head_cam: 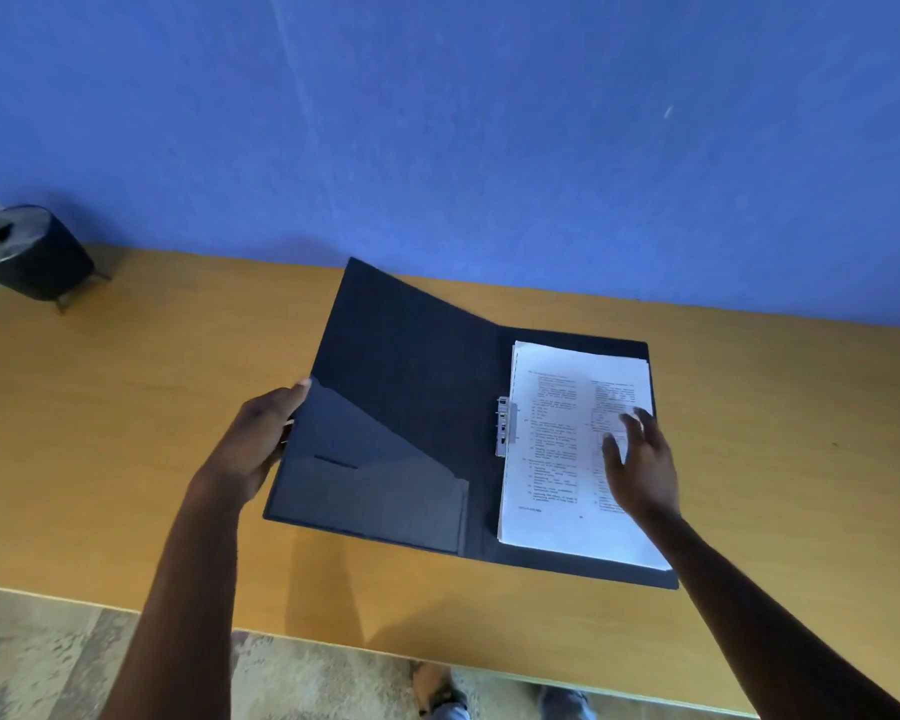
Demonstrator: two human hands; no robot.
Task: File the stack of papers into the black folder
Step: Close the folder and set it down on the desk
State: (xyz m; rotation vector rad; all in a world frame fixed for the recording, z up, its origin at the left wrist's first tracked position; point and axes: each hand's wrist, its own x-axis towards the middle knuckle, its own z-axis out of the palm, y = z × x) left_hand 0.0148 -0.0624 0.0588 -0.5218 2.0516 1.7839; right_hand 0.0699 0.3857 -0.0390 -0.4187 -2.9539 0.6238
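Observation:
The black folder point(406, 387) lies open on the wooden table point(141, 407). Its left cover is raised off the table, and an inner pocket shows on it. My left hand point(258, 444) grips the outer edge of that cover. A stack of white printed papers point(557, 454) rests on the folder's right half, beside a silver metal clip point(505, 426) at the spine. My right hand point(640, 467) is over the right side of the papers, fingers spread; whether it touches them is unclear.
A dark round pot point(32, 252) on small legs, with a bit of green plant, stands at the table's far left corner. A blue wall point(437, 122) runs behind the table. The table's near edge is below the folder, with patterned floor and feet beyond.

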